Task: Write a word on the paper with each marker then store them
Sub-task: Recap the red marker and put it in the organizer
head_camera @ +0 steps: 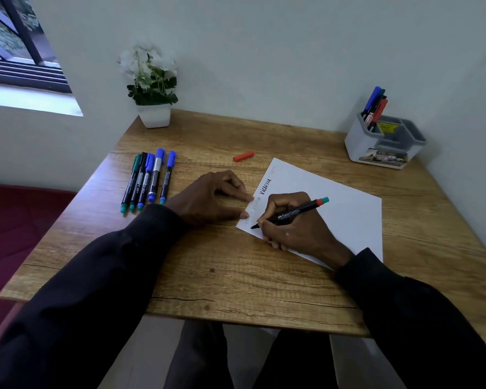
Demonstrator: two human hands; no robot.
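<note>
A white sheet of paper [337, 209] lies tilted on the wooden table [236, 276], with several handwritten words along its left edge. My right hand [295, 226] grips a black marker [295, 213] with a red and teal end, its tip touching the paper's near left corner. My left hand [208, 197] rests on the table, fingertips pressing the paper's left edge. A red cap [243, 156] lies loose behind the hands. Several capped markers [149, 178], green and blue, lie side by side at the left. A grey organizer [382, 144] at the back right holds several markers [375, 106].
A white pot with white flowers [152, 88] stands at the table's back left corner. White walls close the back and right side. A dark red seat [17, 228] lies left of the table. My knees show below the front edge.
</note>
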